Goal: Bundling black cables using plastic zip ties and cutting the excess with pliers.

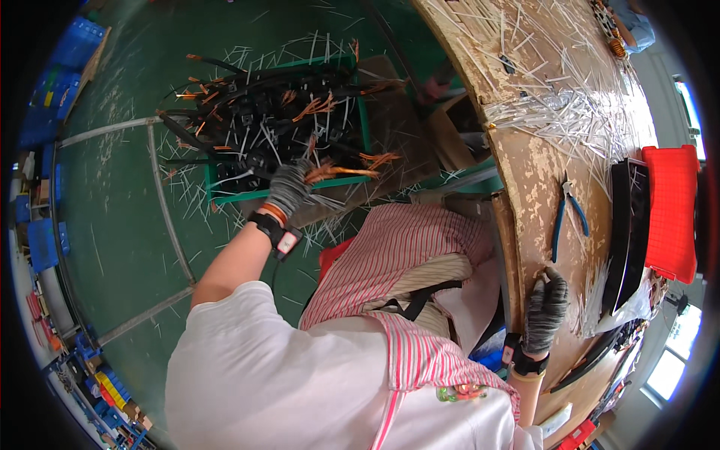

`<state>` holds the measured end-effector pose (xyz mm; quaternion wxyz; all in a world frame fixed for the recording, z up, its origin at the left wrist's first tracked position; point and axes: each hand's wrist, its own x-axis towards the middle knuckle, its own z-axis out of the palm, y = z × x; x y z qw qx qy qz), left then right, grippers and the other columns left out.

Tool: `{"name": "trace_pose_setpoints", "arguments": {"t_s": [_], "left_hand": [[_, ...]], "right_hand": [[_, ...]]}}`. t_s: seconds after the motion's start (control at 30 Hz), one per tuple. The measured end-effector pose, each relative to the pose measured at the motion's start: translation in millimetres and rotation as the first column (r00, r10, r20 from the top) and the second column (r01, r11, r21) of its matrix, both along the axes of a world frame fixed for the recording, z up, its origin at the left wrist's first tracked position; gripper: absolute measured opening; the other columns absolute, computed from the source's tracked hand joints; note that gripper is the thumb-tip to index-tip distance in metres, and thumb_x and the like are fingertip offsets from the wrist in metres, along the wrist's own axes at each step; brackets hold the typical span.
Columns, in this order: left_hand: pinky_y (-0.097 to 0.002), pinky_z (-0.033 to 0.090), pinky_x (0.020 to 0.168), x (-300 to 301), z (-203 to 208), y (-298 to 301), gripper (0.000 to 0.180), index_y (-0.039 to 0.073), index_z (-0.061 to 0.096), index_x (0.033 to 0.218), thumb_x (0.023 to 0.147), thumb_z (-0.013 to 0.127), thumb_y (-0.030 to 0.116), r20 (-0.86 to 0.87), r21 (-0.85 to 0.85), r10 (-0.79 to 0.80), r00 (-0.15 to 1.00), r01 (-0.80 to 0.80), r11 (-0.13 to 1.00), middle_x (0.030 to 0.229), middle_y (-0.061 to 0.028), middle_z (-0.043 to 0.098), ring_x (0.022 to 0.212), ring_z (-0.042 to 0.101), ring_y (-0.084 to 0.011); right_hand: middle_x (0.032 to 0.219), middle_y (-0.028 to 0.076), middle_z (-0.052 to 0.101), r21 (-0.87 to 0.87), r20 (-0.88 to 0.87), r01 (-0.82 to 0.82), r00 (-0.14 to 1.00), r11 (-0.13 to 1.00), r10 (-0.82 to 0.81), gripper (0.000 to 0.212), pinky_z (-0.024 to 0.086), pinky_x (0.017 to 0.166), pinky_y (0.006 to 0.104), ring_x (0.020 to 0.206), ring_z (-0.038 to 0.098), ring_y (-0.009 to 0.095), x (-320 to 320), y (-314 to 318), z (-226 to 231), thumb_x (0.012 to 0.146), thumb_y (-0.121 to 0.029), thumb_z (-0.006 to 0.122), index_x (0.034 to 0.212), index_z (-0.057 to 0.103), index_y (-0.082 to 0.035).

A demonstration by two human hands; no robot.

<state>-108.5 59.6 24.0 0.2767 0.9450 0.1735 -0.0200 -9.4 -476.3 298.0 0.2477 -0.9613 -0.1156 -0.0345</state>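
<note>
Sideways, the left hand (289, 189) stretches out over the green crate (365, 129)

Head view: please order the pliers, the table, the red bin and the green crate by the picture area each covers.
Largest to smallest, as they look here:
1. Table
2. Green crate, with its contents
3. Red bin
4. Pliers

Fisheye bending makes true sizes unsure.
</note>
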Motion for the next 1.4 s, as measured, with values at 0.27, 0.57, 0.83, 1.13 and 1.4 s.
{"name": "trace_pose_setpoints", "arguments": {"t_s": [0.27, 0.57, 0.83, 1.13, 1.4], "left_hand": [[-0.0402, 0.052, 0.08, 7, 20, -46, 0.041, 0.005, 0.06, 0.119, 0.089, 0.062, 0.032, -0.301, -0.217, -0.14, 0.943, 0.075, 0.973, 0.103, -0.0228, 0.067, 0.095, 0.065, -0.0352], [-0.0346, 0.048, 0.062, 46, 203, 5, 0.043, 0.007, 0.058, 0.107, 0.094, 0.056, 0.048, 0.435, -0.282, 0.517, 0.737, -0.434, 0.856, 0.073, -0.0041, 0.058, 0.066, 0.057, -0.0164], [-0.0273, 0.034, 0.05, 96, 432, 12, 0.029, 0.011, 0.054, 0.091, 0.101, 0.049, 0.037, 0.715, -0.699, 0.564, 0.414, 0.453, 0.554, 0.063, 0.0012, 0.045, 0.052, 0.041, -0.0124], [-0.0306, 0.037, 0.048, 239, 531, -2, 0.031, 0.01, 0.059, 0.09, 0.099, 0.053, 0.039, 0.949, 0.204, -0.177, 0.262, -0.079, 0.976, 0.064, 0.0011, 0.048, 0.049, 0.044, -0.0118], [-0.0465, 0.05, 0.067, 369, 435, -288, 0.058, 0.01, 0.062, 0.107, 0.092, 0.046, 0.063, 0.828, 0.034, 0.007, 0.56, -0.063, 0.997, 0.086, -0.0151, 0.07, 0.08, 0.067, -0.0371]], "right_hand": [[0.099, 0.013, 0.062, -0.074, 0.074, -0.117, 0.99, 0.99, 0.123, 0.023, 0.048, 0.085, 0.0358, 0.09, 0.06, 0.026, -7, 1, 4, 0.092, -0.003, 0.054, 0.115, 0.061, -0.001], [0.096, 0.014, 0.06, 0.035, 0.075, -0.115, 0.991, 0.993, 0.112, 0.021, 0.048, 0.082, 0.0363, 0.09, 0.058, 0.028, -8, -2, 8, 0.092, -0.002, 0.053, 0.111, 0.062, 0.0], [0.089, 0.013, 0.061, 0.194, 0.115, -0.118, 0.989, 0.974, 0.096, 0.016, 0.048, 0.078, 0.0381, 0.084, 0.059, 0.03, -12, -13, 13, 0.09, -0.004, 0.057, 0.103, 0.066, -0.002], [0.083, 0.016, 0.062, 0.444, 0.068, -0.174, 0.985, 0.879, 0.16, 0.012, 0.048, 0.073, 0.0388, 0.08, 0.06, 0.032, -7, -24, 22, 0.088, -0.005, 0.06, 0.097, 0.068, -0.003], [0.089, 0.018, 0.065, 0.724, -0.003, -0.123, 0.983, 0.679, 0.182, 0.014, 0.05, 0.079, 0.039, 0.087, 0.063, 0.035, 4, -50, 13, 0.089, -0.008, 0.06, 0.1, 0.068, -0.002]]}}
